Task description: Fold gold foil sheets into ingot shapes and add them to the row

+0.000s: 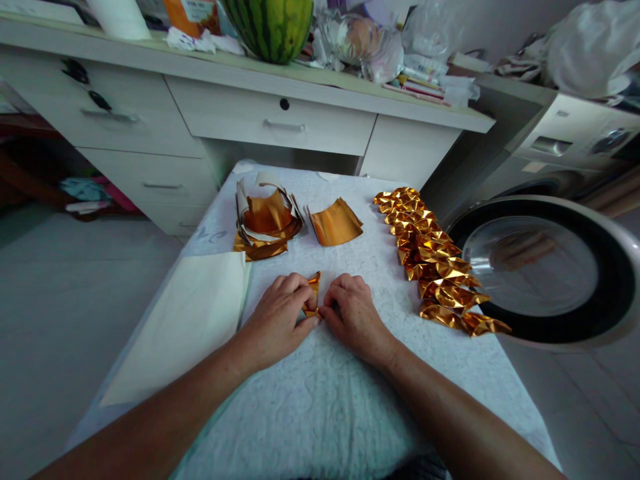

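Observation:
Between my hands, low on the cloth-covered table, is a small folded piece of gold foil paper (313, 287). My left hand (283, 310) is closed on it, thumb and fingers pinching, and hides most of it. My right hand (351, 312) is closed too, its thumb and fingertip at the lower right corner of the foil. Ahead lies a slightly curled stack of gold foil sheets (336, 222). Left of that sits a larger curled pile of gold and white sheets (267, 217). Folded gold foil pieces (434, 257) form a long row at the right.
A large white sheet (185, 320) covers the table's left side. Beyond the table stands a white drawer counter (240, 110) bearing a watermelon (270, 27) and plastic bags. An open washing machine door (540, 267) reaches close to the table's right edge.

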Motion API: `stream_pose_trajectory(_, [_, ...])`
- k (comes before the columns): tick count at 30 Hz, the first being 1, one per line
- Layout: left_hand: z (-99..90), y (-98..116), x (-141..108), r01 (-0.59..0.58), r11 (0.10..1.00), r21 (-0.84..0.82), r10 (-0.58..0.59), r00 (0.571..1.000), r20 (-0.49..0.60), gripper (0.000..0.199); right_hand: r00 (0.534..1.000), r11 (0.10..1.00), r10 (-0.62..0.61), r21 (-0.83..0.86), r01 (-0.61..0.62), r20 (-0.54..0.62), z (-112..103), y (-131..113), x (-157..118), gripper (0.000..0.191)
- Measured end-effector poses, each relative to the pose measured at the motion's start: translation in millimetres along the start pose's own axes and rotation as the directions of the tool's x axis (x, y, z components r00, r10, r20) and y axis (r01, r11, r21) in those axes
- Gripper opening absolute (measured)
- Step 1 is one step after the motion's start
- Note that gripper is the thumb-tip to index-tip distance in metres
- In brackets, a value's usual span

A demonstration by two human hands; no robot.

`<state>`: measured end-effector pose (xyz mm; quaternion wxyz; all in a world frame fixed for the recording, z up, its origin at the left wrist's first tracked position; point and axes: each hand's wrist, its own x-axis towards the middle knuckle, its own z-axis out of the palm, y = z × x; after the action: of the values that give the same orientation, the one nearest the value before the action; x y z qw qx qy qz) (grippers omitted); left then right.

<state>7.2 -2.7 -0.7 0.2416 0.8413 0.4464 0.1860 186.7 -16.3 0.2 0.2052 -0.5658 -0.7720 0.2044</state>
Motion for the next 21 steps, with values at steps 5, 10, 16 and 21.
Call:
stream_pose_trajectory(5, [2.5, -1.2, 1.4, 0.013, 1.000, 0.010, -0.013, 1.000, -0.019, 0.010, 1.000, 0.999, 0.013, -0.045, -0.013, 0.002, 0.3, -2.4, -0.9, 0.006])
stream_pose_trajectory(10, [2.6, 0.1, 1.9, 0.002, 1.000, 0.012, -0.002, 1.000, -0.019, 0.009, 1.000, 0.996, 0.006, -0.091, -0.006, 0.002, 2.0, -2.7, -0.9, 0.005])
stream_pose_trajectory(16, [1.7, 2.0, 1.2, 0.011, 1.000, 0.016, -0.010, 0.999, -0.033, 0.009, 1.000, 0.994, 0.014, -0.111, -0.013, 0.012, 1.7, -3.7, -0.7, 0.005])
stream_pose_trajectory(21, [2.5, 0.4, 1.2, 0.002, 1.000, 0.006, -0.002, 1.000, -0.023, 0.009, 1.000, 0.992, 0.025, -0.123, -0.022, 0.019, 1.6, -4.1, -0.1, 0.005])
